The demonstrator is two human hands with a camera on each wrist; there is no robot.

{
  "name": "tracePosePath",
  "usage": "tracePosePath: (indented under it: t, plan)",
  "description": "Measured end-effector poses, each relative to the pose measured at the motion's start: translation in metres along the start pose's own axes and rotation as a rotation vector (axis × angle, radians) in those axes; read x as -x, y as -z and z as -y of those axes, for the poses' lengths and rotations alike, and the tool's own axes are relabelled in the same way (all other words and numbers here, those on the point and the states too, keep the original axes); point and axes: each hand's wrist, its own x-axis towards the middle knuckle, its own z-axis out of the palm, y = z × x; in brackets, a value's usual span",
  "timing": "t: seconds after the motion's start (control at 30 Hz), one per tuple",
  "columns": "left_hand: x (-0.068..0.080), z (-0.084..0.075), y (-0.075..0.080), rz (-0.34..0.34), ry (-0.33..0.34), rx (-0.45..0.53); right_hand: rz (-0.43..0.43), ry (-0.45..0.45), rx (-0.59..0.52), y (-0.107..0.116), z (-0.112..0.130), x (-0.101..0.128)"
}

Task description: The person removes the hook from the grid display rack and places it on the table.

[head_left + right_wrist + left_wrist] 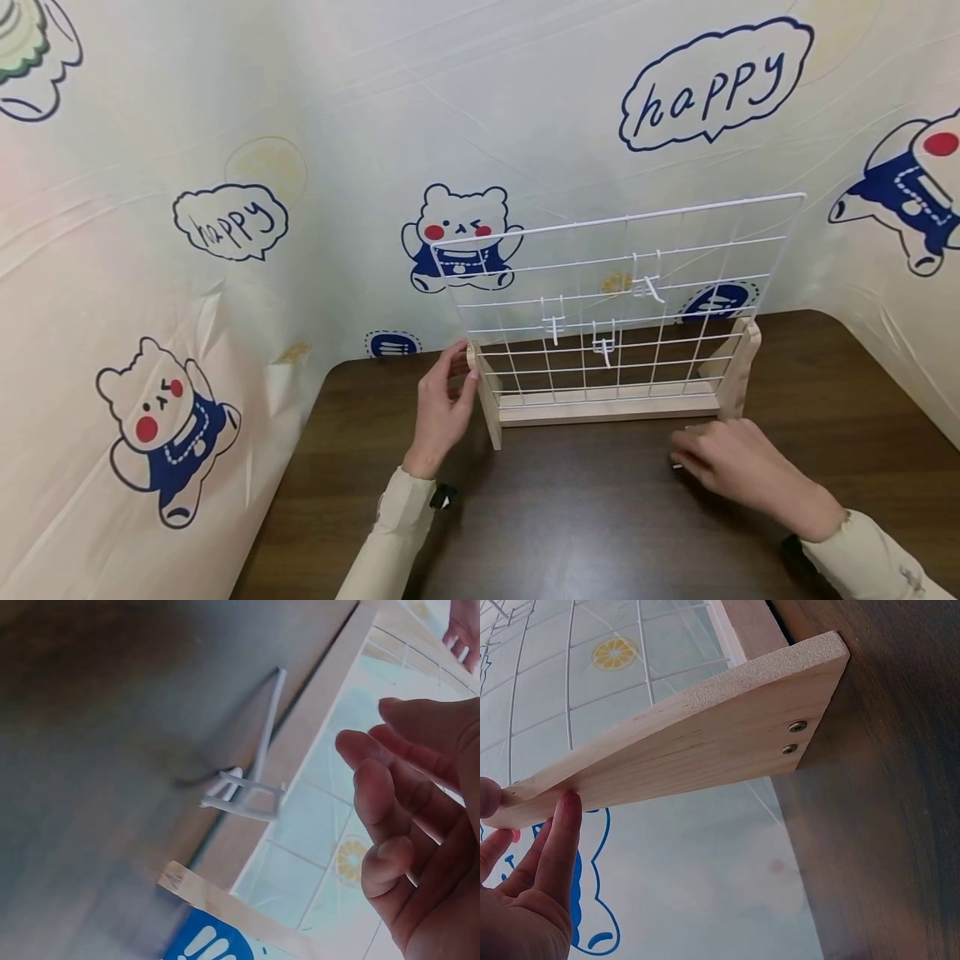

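A white wire grid panel (622,292) stands upright in a light wooden stand (607,410) on a dark brown table (585,517). Three small white hooks (602,346) hang on the grid. My left hand (459,367) pinches the top end of the stand's left wooden side piece (705,742), thumb and fingertips on the wood. My right hand (686,454) hovers low over the table in front of the stand's right end, fingers relaxed and holding nothing. A loose white hook (259,769) lies on the table beside the base bar, just off the right hand's fingers (375,787).
A cream plastic sheet printed with bears and "happy" bubbles (225,221) hangs round the back and sides of the table. The table's left corner (330,375) is close to the left hand. Bare tabletop stretches in front of the stand.
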Motion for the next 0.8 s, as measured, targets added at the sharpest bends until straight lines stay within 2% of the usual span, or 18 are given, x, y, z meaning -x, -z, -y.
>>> tracePosePath:
  t: [0.13,0.3,0.8]
  plan:
    - [-0.0003,-0.0003,0.0002,-0.001,-0.003,-0.001,-0.082,0.023,0.011,0.0017,-0.0007,-0.0018]
    - [-0.0006,-0.0005,0.0003,-0.001,0.0,-0.001,-0.127,0.047,0.01,0.0013,-0.0027,-0.0029]
    - [-0.0005,0.0009,-0.0002,-0.001,-0.004,0.007,-0.09,-0.006,-0.013,0.0084,0.0001,-0.0051]
